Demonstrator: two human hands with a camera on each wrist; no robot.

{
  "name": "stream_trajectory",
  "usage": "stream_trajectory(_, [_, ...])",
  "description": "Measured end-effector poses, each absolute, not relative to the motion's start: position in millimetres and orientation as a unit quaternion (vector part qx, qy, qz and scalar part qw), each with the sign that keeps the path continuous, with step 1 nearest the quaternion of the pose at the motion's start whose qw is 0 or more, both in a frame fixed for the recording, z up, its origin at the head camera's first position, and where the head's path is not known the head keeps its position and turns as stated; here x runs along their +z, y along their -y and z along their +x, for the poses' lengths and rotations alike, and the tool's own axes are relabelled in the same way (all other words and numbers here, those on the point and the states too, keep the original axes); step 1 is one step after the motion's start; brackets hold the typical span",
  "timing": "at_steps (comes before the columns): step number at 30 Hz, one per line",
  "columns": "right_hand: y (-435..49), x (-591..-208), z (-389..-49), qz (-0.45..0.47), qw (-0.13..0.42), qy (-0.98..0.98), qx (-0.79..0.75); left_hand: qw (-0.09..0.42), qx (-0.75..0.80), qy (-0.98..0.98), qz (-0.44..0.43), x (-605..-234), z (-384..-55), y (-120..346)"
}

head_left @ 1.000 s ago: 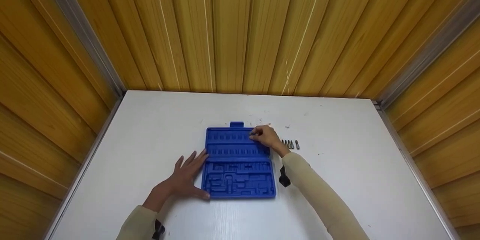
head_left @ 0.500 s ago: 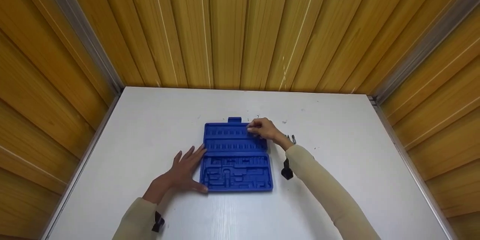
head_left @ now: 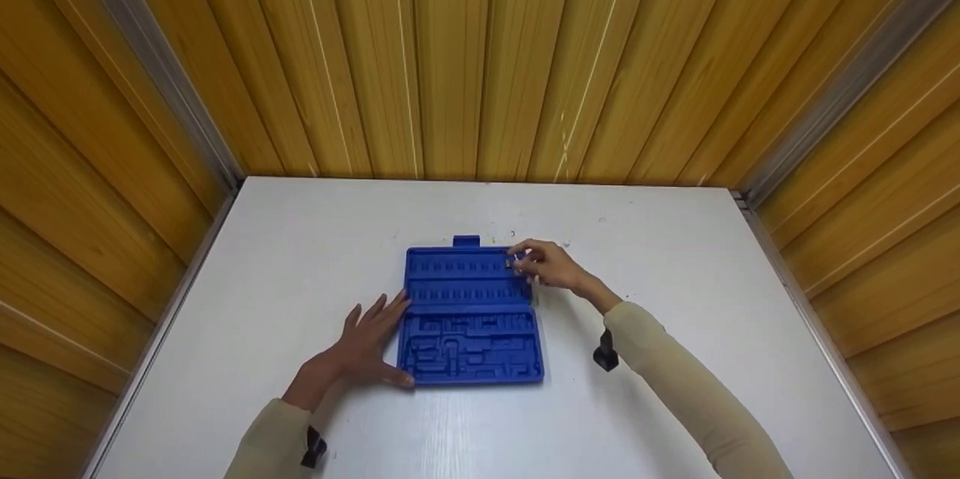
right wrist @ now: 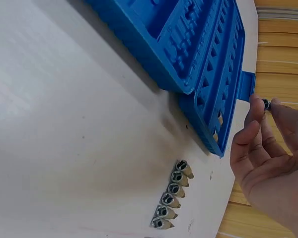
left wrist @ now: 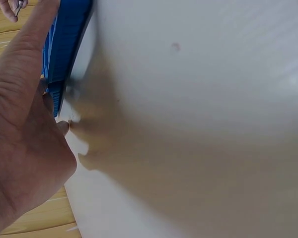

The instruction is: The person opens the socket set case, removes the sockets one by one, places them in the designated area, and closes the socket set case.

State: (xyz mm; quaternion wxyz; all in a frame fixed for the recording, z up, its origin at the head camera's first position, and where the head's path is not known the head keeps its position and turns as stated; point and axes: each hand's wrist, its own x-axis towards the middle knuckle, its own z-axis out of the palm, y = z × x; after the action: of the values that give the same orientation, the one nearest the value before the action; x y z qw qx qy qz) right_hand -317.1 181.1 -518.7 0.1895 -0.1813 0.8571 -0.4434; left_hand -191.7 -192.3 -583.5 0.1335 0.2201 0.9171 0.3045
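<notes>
An unfolded blue plastic socket case [head_left: 472, 306] lies on the white table, its half with rows of small slots away from me. My left hand [head_left: 365, 348] spreads at the case's left side, fingertips and thumb at its edge; the left wrist view shows this hand [left wrist: 25, 124] beside the blue wall. Between thumb and forefinger, my right hand [head_left: 551, 267] pinches a small metal bit socket [right wrist: 266, 104], hollow end showing. That hand is over the far right corner of the case. Two metal pieces [right wrist: 220, 118] sit in slots near that corner.
Several bit sockets [right wrist: 171, 196] lie in a row on the table right of the case; the right hand and arm hide them in the head view. A latch tab [head_left: 466, 240] sticks out from the case's far edge. Yellow wood-pattern walls [head_left: 450, 59] enclose the table.
The right hand has shifted a little rightward at the far right corner of the case, and its fingers have spread more. The left hand stays on the case edge. The head view has shifted slightly.
</notes>
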Motion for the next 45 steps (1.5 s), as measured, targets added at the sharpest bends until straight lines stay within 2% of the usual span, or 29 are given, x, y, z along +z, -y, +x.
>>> stream_trajectory(8, [-213.3, -517.4, -308.8, -0.187, 0.227, -0.824, -0.484, 0.131, 0.313, -0.914, 0.222, -585.3, -187.3, 192.3])
stream_trajectory(13, [-232.8, -517.4, -306.2, -0.188, 0.230, -0.826, -0.478, 0.128, 0.309, -0.916, 0.220, -586.1, -187.1, 193.8])
stream_trajectory(29, [-292.7, -533.8, -304.2, -0.135, 0.137, -0.889, -0.416, 0.123, 0.313, -0.914, 0.227, -585.4, -188.1, 194.7])
stream_trajectory(45, [-315.2, -558.0, -304.1, -0.135, 0.095, -0.916, -0.367, 0.125, 0.315, -0.914, 0.224, -582.3, -190.1, 193.8])
